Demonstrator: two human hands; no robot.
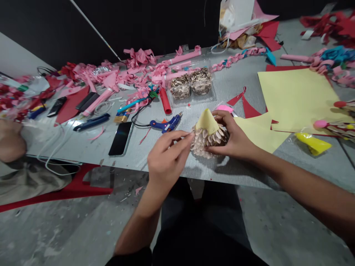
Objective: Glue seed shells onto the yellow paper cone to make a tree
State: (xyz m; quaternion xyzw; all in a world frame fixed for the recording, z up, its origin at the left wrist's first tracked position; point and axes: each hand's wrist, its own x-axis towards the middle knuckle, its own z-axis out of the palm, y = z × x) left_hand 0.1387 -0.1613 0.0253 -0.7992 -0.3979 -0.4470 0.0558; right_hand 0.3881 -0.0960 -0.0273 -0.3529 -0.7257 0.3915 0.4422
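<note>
Paper step in hand: by judgement, shell-like flakes [204,143] are being set in overlapping rows around a yellow cone [206,121].
Left hand [169,153]: fingertips are brought together beside the cone; whether a flake is pinched cannot be told.
Cone: it is stood near the counter's front edge, between the 2 hands, its tip left bare.
Right hand [231,135]: it is clamped around the cone's side, thumb in front.
Next move: a light touch and a steadied cone are judged to be called for.
Counter [142,157], left: another person's arm [9,142] is seen beside tangled red and pink paper; a phone [121,138] is laid flat.
Counter, middle: a blue glue gun [166,125] is placed near a clear tray [212,96], where flakes are held in 2 compartments.
Counter, right: yellow sheets [296,96] are spread near a yellow packet [316,143].
Room: the counter is backed by a dark wall [161,22]; grey floor [83,225], marked with scraps, is seen below.
</note>
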